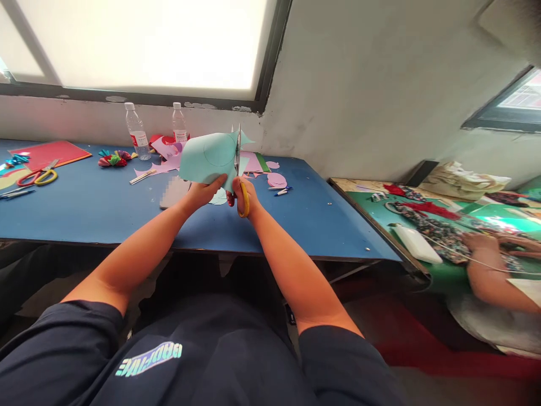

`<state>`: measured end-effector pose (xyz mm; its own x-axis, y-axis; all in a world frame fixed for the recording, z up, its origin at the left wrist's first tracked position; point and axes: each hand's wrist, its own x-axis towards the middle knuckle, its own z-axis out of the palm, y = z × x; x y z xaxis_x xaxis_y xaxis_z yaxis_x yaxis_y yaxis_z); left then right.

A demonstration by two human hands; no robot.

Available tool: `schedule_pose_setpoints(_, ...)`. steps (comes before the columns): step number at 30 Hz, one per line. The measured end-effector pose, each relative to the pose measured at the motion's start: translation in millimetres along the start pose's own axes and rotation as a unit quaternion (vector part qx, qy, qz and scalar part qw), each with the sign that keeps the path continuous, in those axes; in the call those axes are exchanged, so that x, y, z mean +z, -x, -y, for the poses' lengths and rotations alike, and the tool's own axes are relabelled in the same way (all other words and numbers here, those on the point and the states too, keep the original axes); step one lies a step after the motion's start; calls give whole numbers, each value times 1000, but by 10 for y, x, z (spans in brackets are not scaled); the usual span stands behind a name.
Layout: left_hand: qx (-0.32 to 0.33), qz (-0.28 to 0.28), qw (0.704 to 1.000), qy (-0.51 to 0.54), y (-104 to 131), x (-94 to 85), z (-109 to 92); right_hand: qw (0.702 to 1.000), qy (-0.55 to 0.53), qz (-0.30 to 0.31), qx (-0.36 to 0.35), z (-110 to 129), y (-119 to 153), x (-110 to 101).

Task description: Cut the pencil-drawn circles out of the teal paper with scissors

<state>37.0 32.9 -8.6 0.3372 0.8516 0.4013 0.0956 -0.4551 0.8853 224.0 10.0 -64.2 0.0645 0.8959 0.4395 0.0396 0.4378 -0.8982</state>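
My left hand (205, 190) grips the lower edge of a light blue-green sheet of paper (198, 155), holding it up above the table. A circle is drawn in outline on the sheet. Beside it, my right hand (249, 197) is closed around the handles of a pair of scissors (244, 203), one of them yellow. The blades point upward at the right part of the paper and look parted, with paper between them. Under my hands lies another pale green piece of paper (218, 197), partly hidden.
The blue table (127, 217) bears two water bottles (138, 135), red-and-yellow scissors (38, 176), red sheets (54, 155), colourful paper flowers (115, 159), pink circles (277, 180) and pens (282, 191). At right, another person's hands (482, 242) work over patterned fabric (435, 228) on a green table.
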Motion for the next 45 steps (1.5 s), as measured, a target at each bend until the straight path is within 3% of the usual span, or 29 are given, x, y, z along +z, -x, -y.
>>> schedule_pose_setpoints(18, -7, 0, 1000, -11, 4, 42, -71, 1000, -3, -25, -2, 44, 30, 14)
schedule_pose_setpoints(34, -54, -17, 998, 37, -3, 39, -74, 999, 25, -27, -28, 127, 48, -1)
schedule_pose_setpoints(45, -38, -7, 999, 34, -12, 44, -52, 999, 23, -27, -28, 138, 54, 16)
